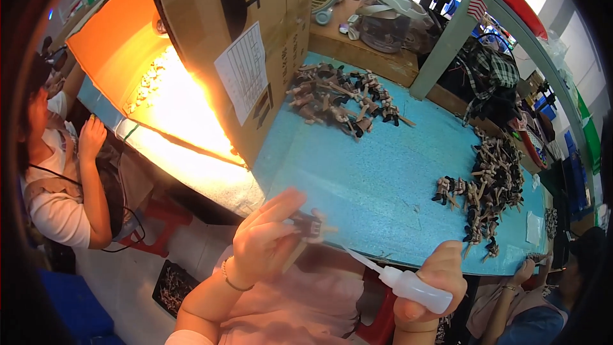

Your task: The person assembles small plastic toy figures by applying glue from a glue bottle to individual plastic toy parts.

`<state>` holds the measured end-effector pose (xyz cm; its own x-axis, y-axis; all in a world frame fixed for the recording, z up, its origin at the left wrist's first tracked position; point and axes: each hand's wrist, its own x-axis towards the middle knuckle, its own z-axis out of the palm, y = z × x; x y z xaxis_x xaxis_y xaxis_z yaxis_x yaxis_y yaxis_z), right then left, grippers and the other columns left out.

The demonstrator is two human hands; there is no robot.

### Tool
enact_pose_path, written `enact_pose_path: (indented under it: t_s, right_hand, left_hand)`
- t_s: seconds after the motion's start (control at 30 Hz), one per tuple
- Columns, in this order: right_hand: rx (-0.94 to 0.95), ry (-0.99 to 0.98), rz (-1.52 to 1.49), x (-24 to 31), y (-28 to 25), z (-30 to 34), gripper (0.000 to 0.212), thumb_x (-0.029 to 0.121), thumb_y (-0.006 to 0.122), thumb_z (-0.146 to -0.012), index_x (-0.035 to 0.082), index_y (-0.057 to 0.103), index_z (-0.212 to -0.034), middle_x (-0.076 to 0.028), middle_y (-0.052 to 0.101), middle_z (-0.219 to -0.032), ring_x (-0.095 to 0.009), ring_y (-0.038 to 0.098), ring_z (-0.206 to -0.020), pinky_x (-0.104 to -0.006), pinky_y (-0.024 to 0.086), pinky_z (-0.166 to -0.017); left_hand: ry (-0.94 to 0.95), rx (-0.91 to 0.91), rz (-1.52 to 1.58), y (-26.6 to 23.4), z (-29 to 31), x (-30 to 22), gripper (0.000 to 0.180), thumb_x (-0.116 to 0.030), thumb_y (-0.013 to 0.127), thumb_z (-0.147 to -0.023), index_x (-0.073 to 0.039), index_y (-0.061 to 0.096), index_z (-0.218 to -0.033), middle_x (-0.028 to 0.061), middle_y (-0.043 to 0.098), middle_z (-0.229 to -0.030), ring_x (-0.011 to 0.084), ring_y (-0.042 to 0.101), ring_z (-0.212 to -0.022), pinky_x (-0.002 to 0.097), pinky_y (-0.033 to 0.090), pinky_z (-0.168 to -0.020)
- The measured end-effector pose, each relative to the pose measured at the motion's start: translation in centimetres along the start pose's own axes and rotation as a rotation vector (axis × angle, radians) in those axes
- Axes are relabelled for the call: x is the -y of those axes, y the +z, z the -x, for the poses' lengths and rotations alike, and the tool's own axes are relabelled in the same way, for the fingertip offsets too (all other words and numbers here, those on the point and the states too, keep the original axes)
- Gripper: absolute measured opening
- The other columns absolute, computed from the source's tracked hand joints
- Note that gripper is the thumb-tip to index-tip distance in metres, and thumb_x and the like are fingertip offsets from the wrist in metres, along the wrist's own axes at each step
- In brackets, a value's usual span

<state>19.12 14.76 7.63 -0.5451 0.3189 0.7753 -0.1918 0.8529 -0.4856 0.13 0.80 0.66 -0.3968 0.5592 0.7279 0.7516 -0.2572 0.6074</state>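
My left hand (260,239) is closed around a small brown and dark figurine (311,225), which is blurred, with pale stick-like bits jutting from it. In my right hand (439,275) is a white squeeze bottle (418,289), lying tilted with its long thin nozzle pointing up and left toward the figurine. A gap separates the nozzle's tip from the figurine. Both hands are at the near edge of the blue tabletop (364,179). Similar figurines lie in a heap (495,179) on the right and in a looser group (345,99) farther back.
A tall cardboard box (191,32), brightly lit inside, stands at the left with small pieces in it. A wooden ledge (383,67) and a grey-green post (460,25) border the back. One person (64,198) sits at the left, another (530,306) at the lower right. A dark tray (174,287) rests on the floor.
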Motion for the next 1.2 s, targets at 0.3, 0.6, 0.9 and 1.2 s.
enact_pose_path:
  t_s: [0.3, 0.6, 0.9, 1.2]
  right_hand:
    - [0.049, 0.027, 0.104, 0.4, 0.9, -0.4, 0.053, 0.060, 0.055, -0.079, 0.009, 0.044, -0.086, -0.001, 0.040, -0.065, -0.015, 0.036, -0.057, -0.0314, 0.030, -0.059]
    - [0.089, 0.024, 0.077, 0.4, 1.1, -0.7, 0.053, 0.061, 0.057, -0.077, 0.011, 0.045, -0.087, 0.000, 0.041, -0.065, -0.014, 0.036, -0.057, -0.0303, 0.030, -0.059]
    - [0.103, 0.034, 0.063, 0.7, 1.3, -0.6, 0.053, 0.062, 0.056, -0.077, 0.011, 0.045, -0.086, 0.000, 0.041, -0.064, -0.014, 0.036, -0.057, -0.0304, 0.030, -0.059]
    - [-0.089, 0.089, 0.047, 0.5, 2.0, 0.3, 0.055, 0.063, 0.057, -0.076, 0.009, 0.047, -0.081, 0.000, 0.042, -0.064, -0.014, 0.036, -0.057, -0.0312, 0.029, -0.060]
  left_hand:
    - [-0.046, -0.037, -0.018, -0.3, 0.2, 0.0, 0.031, 0.012, 0.070, -0.062, -0.001, 0.049, -0.081, 0.0263, 0.058, -0.111, 0.0396, 0.052, -0.113, 0.0452, 0.041, -0.096]
    - [-0.031, -0.065, 0.025, -0.2, 0.5, 0.3, 0.029, 0.012, 0.069, -0.064, -0.001, 0.049, -0.080, 0.0263, 0.056, -0.114, 0.0390, 0.050, -0.115, 0.0450, 0.039, -0.098]
    - [-0.006, -0.022, 0.013, -0.4, 0.5, 0.2, 0.034, 0.013, 0.067, -0.066, -0.002, 0.046, -0.089, 0.0279, 0.054, -0.117, 0.0387, 0.049, -0.116, 0.0441, 0.039, -0.098]
    - [-0.036, -0.036, 0.051, -0.5, 0.5, 0.2, 0.033, 0.014, 0.064, -0.069, -0.002, 0.044, -0.090, 0.0285, 0.053, -0.117, 0.0387, 0.047, -0.119, 0.0441, 0.039, -0.099]
